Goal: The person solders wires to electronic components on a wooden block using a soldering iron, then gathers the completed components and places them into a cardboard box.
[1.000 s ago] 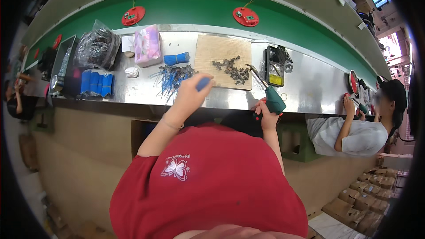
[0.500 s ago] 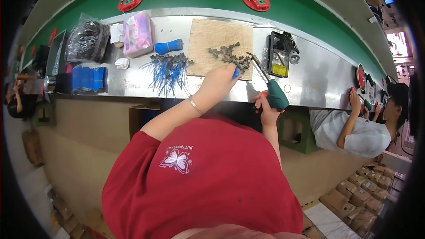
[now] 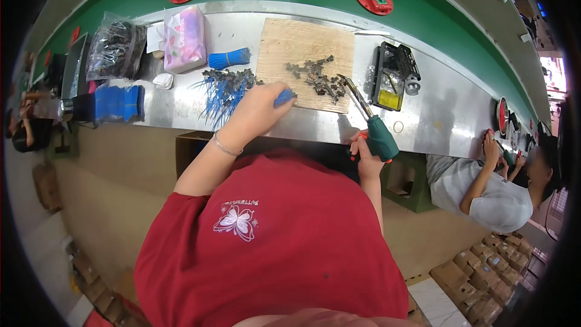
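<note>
My left hand [image 3: 259, 112] is closed around a small bunch of blue wires [image 3: 284, 97], over the near left edge of a wooden board [image 3: 302, 42]. Its fingertips are turned down and partly hidden. In my right hand [image 3: 365, 160], near the table's front edge, is a green soldering gun [image 3: 382, 138], its metal tip pointing up and left to the board. Small dark metal parts [image 3: 319, 79] lie scattered on the wood beside that tip. Left of the board spreads a heap of blue wires with dark ends [image 3: 221, 98]; behind it lies a tied blue wire bundle [image 3: 229, 59].
A black open case [image 3: 387, 72] with a yellow pad stands right of the board. Further left are a pink tissue pack [image 3: 184, 39], a bag of dark parts [image 3: 117, 48] and blue bundles [image 3: 118, 103]. At the right, another person [image 3: 490, 188] works at the metal table [image 3: 436, 115].
My left hand has moved left, from over the dark parts toward the wire heap, still holding blue wires. My right hand keeps the soldering gun in nearly the same place. The view has shifted slightly.
</note>
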Demonstrator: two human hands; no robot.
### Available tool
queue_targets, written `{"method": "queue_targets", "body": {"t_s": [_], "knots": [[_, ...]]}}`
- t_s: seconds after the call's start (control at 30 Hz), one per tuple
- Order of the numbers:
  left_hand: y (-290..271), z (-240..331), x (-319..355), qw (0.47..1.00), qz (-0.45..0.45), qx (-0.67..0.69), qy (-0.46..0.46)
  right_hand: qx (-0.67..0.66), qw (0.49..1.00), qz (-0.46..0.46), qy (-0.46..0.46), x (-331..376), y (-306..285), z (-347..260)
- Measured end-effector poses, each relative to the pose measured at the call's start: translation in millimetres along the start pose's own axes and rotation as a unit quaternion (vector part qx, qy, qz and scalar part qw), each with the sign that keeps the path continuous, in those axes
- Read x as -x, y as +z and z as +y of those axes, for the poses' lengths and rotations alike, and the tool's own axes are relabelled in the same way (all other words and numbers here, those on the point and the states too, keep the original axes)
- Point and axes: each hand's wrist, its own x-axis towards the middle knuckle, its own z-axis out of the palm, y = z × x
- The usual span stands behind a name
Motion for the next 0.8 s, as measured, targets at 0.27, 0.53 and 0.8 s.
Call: {"method": "queue_targets", "body": {"t_s": [0.27, 0.53, 0.8], "knots": [[10.3, -1.6, 8.5, 0.999, -0.044, -0.026, -0.003, 0.005, 1.000, -0.019, 0.011, -0.2, -3.9, -0.1], [13.3, -4.0, 20.0, 0.986, 0.080, 0.136, -0.053, 0.034, 0.999, -0.029, -0.003, 4.6, -0.4, -5.3], [17.5, -1.3, 36.1, 0.910, 0.016, 0.314, -0.271, 0.212, 0.973, -0.085, -0.040, 17.8, 0.9, -1.5]]}}
